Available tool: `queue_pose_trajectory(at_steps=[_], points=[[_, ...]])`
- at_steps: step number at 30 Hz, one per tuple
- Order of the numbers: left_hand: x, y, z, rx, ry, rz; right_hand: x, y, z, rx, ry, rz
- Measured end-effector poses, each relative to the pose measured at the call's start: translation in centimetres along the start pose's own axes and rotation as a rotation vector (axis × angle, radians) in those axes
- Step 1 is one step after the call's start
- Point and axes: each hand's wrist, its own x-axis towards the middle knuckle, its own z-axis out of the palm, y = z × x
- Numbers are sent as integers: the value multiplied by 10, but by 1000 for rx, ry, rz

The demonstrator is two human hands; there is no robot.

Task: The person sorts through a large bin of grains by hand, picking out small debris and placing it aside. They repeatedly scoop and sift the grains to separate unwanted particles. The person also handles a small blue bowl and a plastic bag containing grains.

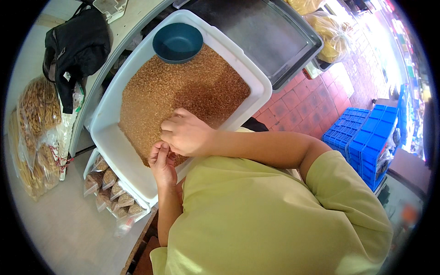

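Note:
Both of my hands meet over the near part of a white plastic tub [101, 120] that holds a broad layer of small brown grains [151, 101]. My left hand [162, 160] is closed, thumb pressed against the fingers. Just above and to the right, my right hand [187, 134] is closed too, its fingers curled down and touching or nearly touching the left fingertips. Whatever the two hands pinch, if anything, is hidden or too small to tell. A dark teal bowl [178, 43] rests on the grains at the tub's far end.
Left of the tub, a white container [145, 201] holds several small clear bags [110, 178] of brown contents. A black bag [80, 43] and a large plastic bag of dried goods [37, 133] lie further left. Beyond stands a grey tray [256, 32]; blue crates [369, 142] sit right.

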Motion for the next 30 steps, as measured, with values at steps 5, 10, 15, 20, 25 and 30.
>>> queue_pose_trajectory(at_steps=[5,10,15,20,25,30], points=[[-3,2,7,29,7,4,0,1,-1,2,11,-5],[-5,4,13,12,34,-8,0,1,-2,38,8,10],[-3,2,7,3,-7,-21,0,0,-2,42,13,11],[-3,7,21,53,22,-58,-3,4,-2,78,19,58],[13,-7,4,218,-42,-3,-25,43,-59,82,62,277],[28,-20,-36,783,-76,76,-155,114,-255,-412,153,954]])
